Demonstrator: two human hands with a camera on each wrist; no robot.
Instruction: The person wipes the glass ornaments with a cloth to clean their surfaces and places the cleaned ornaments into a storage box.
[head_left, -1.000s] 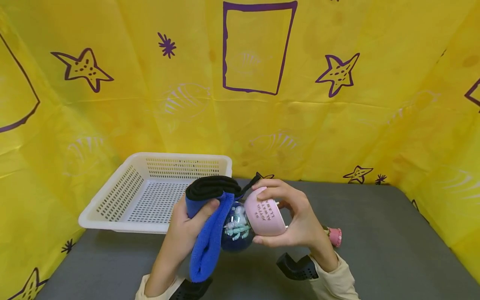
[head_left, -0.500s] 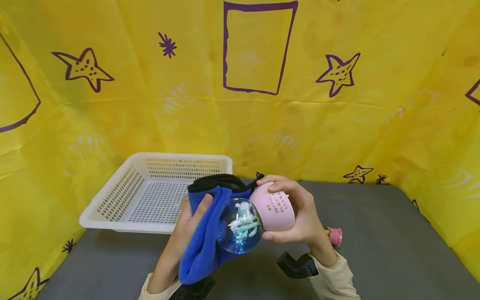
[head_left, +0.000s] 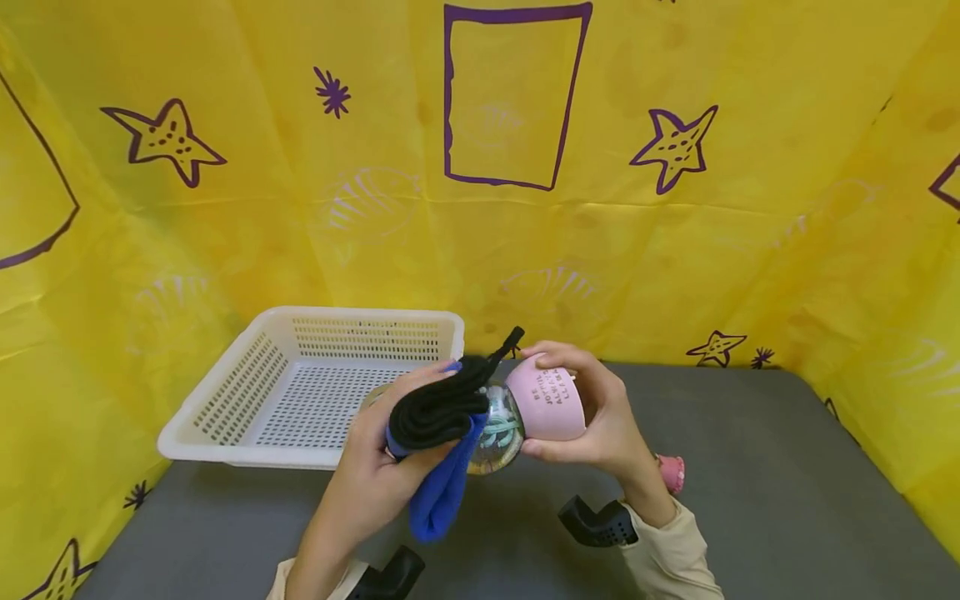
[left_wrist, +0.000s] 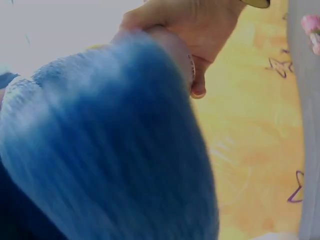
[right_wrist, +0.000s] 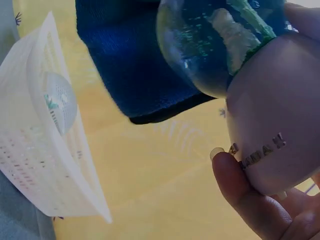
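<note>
A snow globe with a pink, lettered base (head_left: 546, 398) is held in the air, tilted with its clear ball (right_wrist: 200, 45) toward the left. My right hand (head_left: 600, 417) grips the base between thumb and fingers. My left hand (head_left: 378, 454) holds a folded blue cloth (head_left: 442, 492) with a black side (head_left: 435, 408) against the ball. White and green figures show inside the ball in the right wrist view. Blue cloth (left_wrist: 115, 140) fills much of the left wrist view and hides the ball there.
A white perforated basket (head_left: 247, 454) stands at the back left. A round, clear-looking object (right_wrist: 61, 102) sits in it in the right wrist view. A small pink object (head_left: 671, 473) lies on the grey table (head_left: 765, 467), partly behind my right forearm. Yellow printed fabric (head_left: 360, 250) surrounds the table.
The cloth swings down off the ball's side, then my left hand turns over and brings it round the ball again. The globe shifts slightly right and up in my right hand.
</note>
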